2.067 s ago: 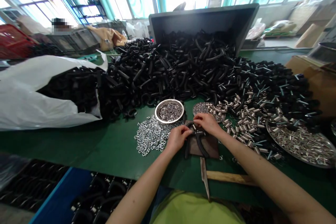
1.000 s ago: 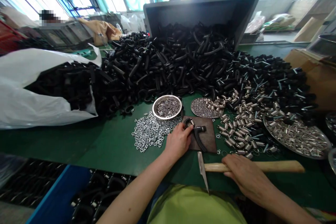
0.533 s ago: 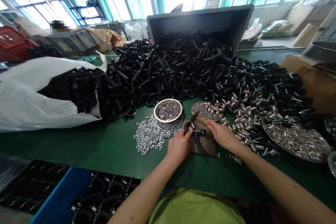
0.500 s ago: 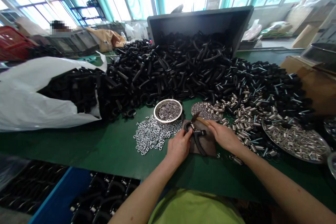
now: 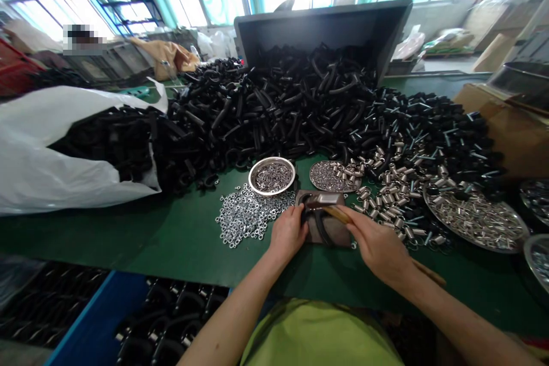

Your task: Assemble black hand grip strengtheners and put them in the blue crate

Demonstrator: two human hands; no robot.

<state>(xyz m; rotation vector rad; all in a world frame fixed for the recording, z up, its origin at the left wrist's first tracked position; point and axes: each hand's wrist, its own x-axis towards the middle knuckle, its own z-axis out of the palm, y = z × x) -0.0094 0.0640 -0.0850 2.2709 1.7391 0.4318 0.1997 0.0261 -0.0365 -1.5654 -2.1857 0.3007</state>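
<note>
My left hand (image 5: 288,233) grips a black curved handle part (image 5: 322,230) with thumb and fingers. That part lies on a flat metal plate (image 5: 342,235) on the green bench. Held by its wooden handle in my right hand (image 5: 381,246) is a hammer (image 5: 338,213). The hammer's head is over the upper end of the black part and hides some of it; I cannot tell whether they touch. Behind the plate stand a round metal bowl (image 5: 250,182) of small metal pieces and a dish (image 5: 313,182) of tiny metal parts. Loose nuts (image 5: 242,216) lie left of my left hand.
A large pile of black handle parts (image 5: 274,108) spills from a tipped grey bin (image 5: 321,20). Springs (image 5: 388,194) and a metal tray (image 5: 521,234) of pins lie to the right. At left are a white sack (image 5: 30,154) and a blue crate (image 5: 86,320) with finished-looking black parts.
The hammer's head has swung down over the black part, and my right hand has turned with it. My left hand stays on the part. The whole view has shifted slightly.
</note>
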